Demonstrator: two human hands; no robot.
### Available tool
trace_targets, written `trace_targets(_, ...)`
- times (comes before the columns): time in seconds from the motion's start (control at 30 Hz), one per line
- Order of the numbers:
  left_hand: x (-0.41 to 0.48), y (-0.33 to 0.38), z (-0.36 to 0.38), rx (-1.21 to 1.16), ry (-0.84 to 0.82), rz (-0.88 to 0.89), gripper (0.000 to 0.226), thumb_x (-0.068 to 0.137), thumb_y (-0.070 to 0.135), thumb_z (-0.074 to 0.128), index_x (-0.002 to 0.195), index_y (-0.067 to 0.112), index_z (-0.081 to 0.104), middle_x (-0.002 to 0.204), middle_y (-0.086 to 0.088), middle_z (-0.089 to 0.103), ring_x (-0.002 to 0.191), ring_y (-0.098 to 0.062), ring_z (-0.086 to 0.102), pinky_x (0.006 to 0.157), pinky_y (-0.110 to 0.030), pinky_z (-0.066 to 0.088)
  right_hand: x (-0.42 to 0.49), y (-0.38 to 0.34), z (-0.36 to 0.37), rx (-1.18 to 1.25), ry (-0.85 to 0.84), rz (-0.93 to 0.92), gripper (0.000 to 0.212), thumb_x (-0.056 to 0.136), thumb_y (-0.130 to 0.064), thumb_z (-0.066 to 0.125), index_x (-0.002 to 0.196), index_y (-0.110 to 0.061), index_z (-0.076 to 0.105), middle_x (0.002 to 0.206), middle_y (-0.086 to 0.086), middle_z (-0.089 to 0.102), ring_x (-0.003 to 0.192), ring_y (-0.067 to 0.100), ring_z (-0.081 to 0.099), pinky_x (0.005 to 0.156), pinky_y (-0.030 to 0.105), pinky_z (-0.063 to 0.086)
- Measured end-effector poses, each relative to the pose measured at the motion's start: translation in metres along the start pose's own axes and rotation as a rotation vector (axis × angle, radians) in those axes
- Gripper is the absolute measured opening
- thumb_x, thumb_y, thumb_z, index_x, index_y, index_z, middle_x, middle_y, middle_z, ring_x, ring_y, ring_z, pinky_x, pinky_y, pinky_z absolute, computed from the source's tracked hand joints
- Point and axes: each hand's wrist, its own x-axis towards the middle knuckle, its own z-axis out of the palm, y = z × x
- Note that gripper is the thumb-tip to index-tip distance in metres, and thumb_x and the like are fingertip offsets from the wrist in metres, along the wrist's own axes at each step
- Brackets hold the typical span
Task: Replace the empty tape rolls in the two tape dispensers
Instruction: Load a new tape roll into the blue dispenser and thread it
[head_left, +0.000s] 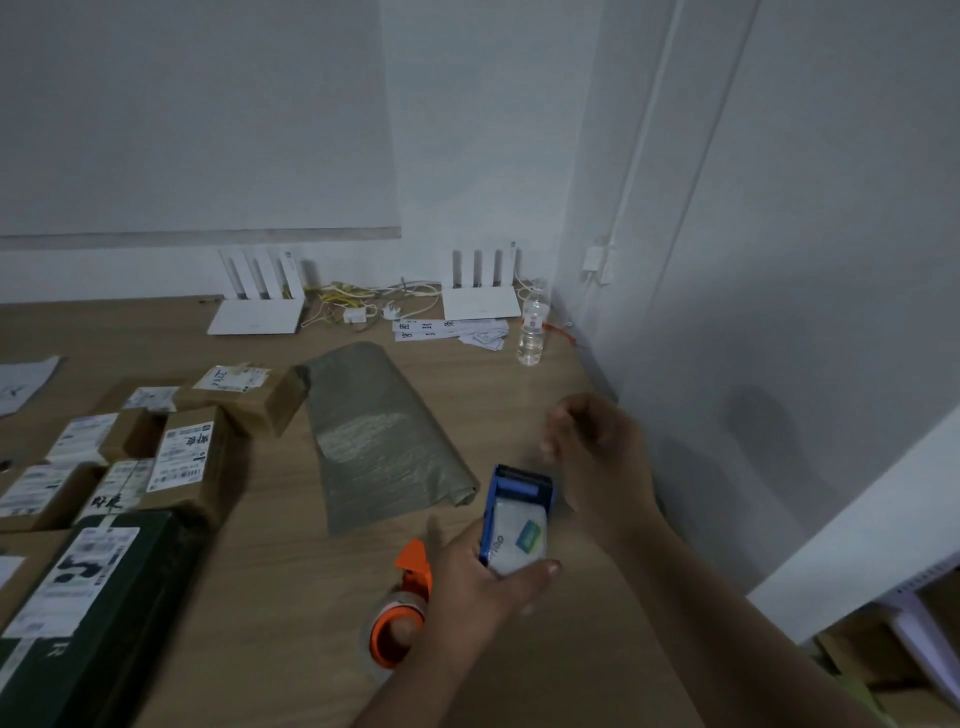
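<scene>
Left hand (475, 579) grips blue dispenser (517, 519); right hand (597, 452) curls just beside its front, its hold too blurred to tell.

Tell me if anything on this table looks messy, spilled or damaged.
Nothing spilled or broken. The cables between the left router and the right router lie tangled, and the grey bag is rumpled.

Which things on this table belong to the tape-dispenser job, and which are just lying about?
Job: blue tape dispenser, gripped by the left hand; orange tape dispenser; right hand by the blue one's front.
Lying about: parcels, grey mailing bag, water bottle, routers, cables, paper strips.
</scene>
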Motion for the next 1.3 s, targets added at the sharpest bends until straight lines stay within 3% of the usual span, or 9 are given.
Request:
trace_targets(0.13,-0.002,-0.011,-0.005,-0.015,0.051,-0.068,0.021,0.07,0.012,0.085,0.081,0.024,0.072,0.075,0.001,0.078,0.072,-0.013,0.073,0.059,-0.019,0.055,0.002,-0.005,0.002,-0.022,-0.104,-0.065,0.017,0.084,-0.026,0.055,0.068,-0.018,0.059,0.061,0.006,0.065,0.058,0.024,0.062,0.061,0.038,0.052)
trace_targets(0.27,-0.008,-0.014,-0.006,-0.021,-0.009,-0.058,0.04,0.066,0.003,0.086,0.095,0.024,0.069,0.083,0.006,0.078,0.077,-0.011,0.073,0.061,-0.019,0.055,0.008,0.001,-0.001,0.123,-0.049,0.036,0.024,0.092,-0.004,0.057,0.069,-0.012,0.061,0.057,0.001,0.063,0.054,0.014,0.058,0.055,0.027,0.05)
trace_targets(0.5,-0.02,-0.005,-0.004,-0.019,-0.065,0.016,0.061,0.061,-0.005,0.087,0.105,0.029,0.061,0.099,0.01,0.075,0.089,-0.012,0.073,0.072,-0.024,0.059,0.014,-0.004,0.0,0.065,-0.044,0.033,0.025,0.09,-0.008,0.06,0.068,-0.018,0.063,0.055,-0.002,0.064,0.053,0.01,0.059,0.055,0.024,0.049)
trace_targets(0.67,-0.018,-0.002,-0.004,0.025,-0.025,0.09,0.049,0.076,-0.001,0.077,0.111,0.028,0.059,0.101,0.028,0.071,0.094,0.003,0.069,0.07,-0.01,0.052,0.008,-0.007,0.003,0.034,-0.027,-0.002,0.023,0.089,-0.009,0.061,0.068,-0.017,0.063,0.056,-0.002,0.064,0.052,0.008,0.06,0.056,0.023,0.049)
trace_targets(0.83,-0.013,0.003,-0.005,0.047,0.011,0.109,0.036,0.077,0.002,0.078,0.1,0.026,0.063,0.086,0.027,0.071,0.076,0.007,0.066,0.061,-0.008,0.049,0.008,-0.007,0.003,0.004,-0.044,-0.058,0.019,0.085,-0.021,0.06,0.066,-0.022,0.061,0.057,-0.002,0.065,0.056,0.015,0.062,0.063,0.044,0.055)
trace_targets(0.93,-0.009,0.004,-0.004,0.034,0.02,0.06,0.027,0.078,0.007,0.078,0.093,0.026,0.065,0.079,0.026,0.072,0.072,0.007,0.066,0.06,-0.01,0.05,0.007,-0.011,0.004,0.035,-0.022,-0.061,0.02,0.086,-0.015,0.061,0.067,-0.019,0.062,0.058,-0.001,0.064,0.056,0.015,0.06,0.059,0.042,0.053)
trace_targets(1.03,-0.007,-0.002,-0.004,-0.015,0.074,-0.003,0.019,0.076,0.013,0.081,0.086,0.025,0.069,0.078,0.011,0.075,0.07,0.0,0.069,0.06,-0.015,0.054,0.012,-0.018,0.004,0.102,0.013,-0.079,0.019,0.087,-0.013,0.061,0.068,-0.017,0.062,0.056,-0.002,0.062,0.052,0.015,0.057,0.056,0.037,0.051)
trace_targets(1.17,-0.01,-0.011,-0.004,-0.051,0.088,-0.039,0.027,0.074,0.014,0.082,0.092,0.032,0.071,0.086,0.006,0.077,0.08,-0.009,0.072,0.067,-0.023,0.057,0.016,-0.021,0.006,0.044,-0.042,-0.073,0.021,0.078,-0.035,0.057,0.067,-0.018,0.062,0.055,-0.002,0.065,0.052,0.016,0.062,0.06,0.046,0.057)
trace_targets(1.3,-0.016,-0.014,-0.004,-0.035,0.022,-0.035,0.041,0.071,0.006,0.083,0.104,0.025,0.068,0.089,0.009,0.077,0.08,-0.006,0.073,0.065,-0.02,0.056,0.021,-0.015,0.003,0.034,-0.044,-0.028,0.018,0.083,-0.03,0.06,0.067,-0.022,0.063,0.058,-0.002,0.068,0.055,0.018,0.066,0.064,0.049,0.06)
